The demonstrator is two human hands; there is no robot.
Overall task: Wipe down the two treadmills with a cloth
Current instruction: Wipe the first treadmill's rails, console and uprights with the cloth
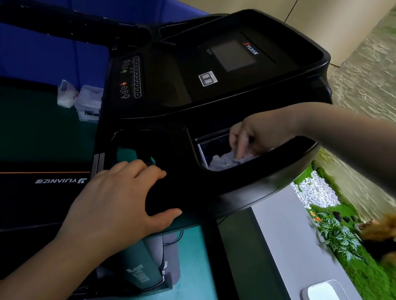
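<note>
**Cloth and right hand.** A crumpled lilac-grey cloth (224, 162) lies at the bottom of the rectangular storage pocket (205, 148), which is sunk into the right side of the black plastic treadmill console (173, 86). The person's right hand (252, 135) reaches into the pocket from the right. Its fingers (241, 148) are curled downward, with the tips bunched into the upper right part of the cloth and gripping it. The rest of the cloth spreads towards the pocket's near left corner.

**Left hand.** The left hand (117, 198) rests palm down on the console's near edge. Its fingers are straight, spread and hold nothing. The fingertips lie at the rim of the round cup-holder opening (132, 154), well apart from the cloth.

**Console.** Above the pocket sit a dark square display screen (233, 55), a small white sticker (208, 78) and a column of small buttons (136, 77). A black padded handlebar (60, 23) extends to the left.

**Surroundings.**
- Left of the console, a clear plastic lidded box (89, 103) and a white plastic bag (65, 94) stand on the green floor (28, 124), before a blue partition (34, 49).
- A second black treadmill deck with white lettering (35, 184) lies at lower left.
- To the right, a grey ledge (291, 252) borders a bed of artificial greenery and white pebbles (316, 194).
</note>
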